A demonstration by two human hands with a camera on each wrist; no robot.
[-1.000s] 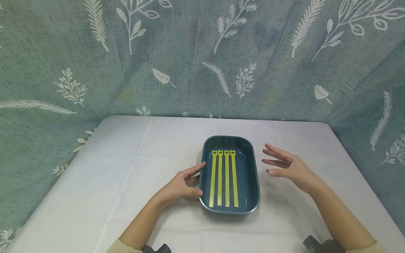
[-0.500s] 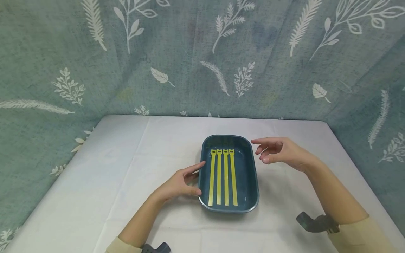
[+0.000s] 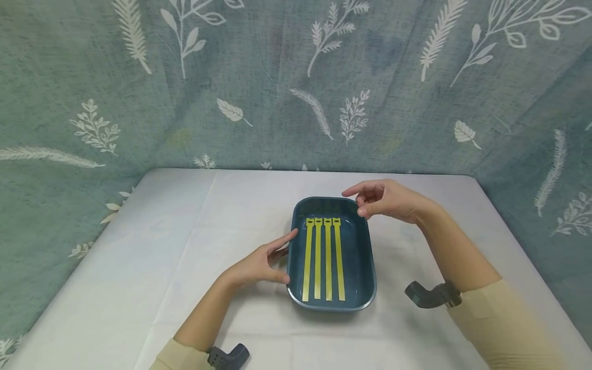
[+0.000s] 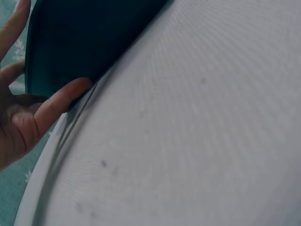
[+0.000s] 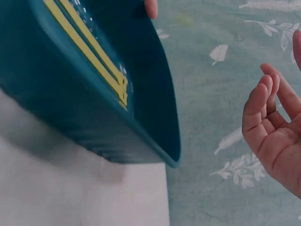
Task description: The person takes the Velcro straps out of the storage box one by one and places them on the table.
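A dark teal rectangular tray (image 3: 359,262) with rounded corners sits on the white table. Several yellow hook-and-loop cable ties (image 3: 317,262) lie side by side lengthwise in it, slotted heads toward the far end. My left hand (image 3: 254,266) touches the tray's left side, thumb near the front and fingers spread farther back; the left wrist view shows its thumb (image 4: 63,100) straight along the tray wall. Over the tray's far right corner is my right hand (image 3: 390,201), index finger extended and other fingers bent. In the right wrist view this hand (image 5: 277,136) holds nothing and appears apart from the tray.
A white cloth (image 3: 222,216) covers the table. Behind and beside it hangs a green-blue curtain (image 3: 268,139) with white leaf prints. Each wrist wears a dark camera mount, such as the right one (image 3: 432,295).
My right hand has moved from the tray's right side toward its far right corner, its fingers bending more. The left hand has stayed at the tray's left side. The cable ties lie as before.
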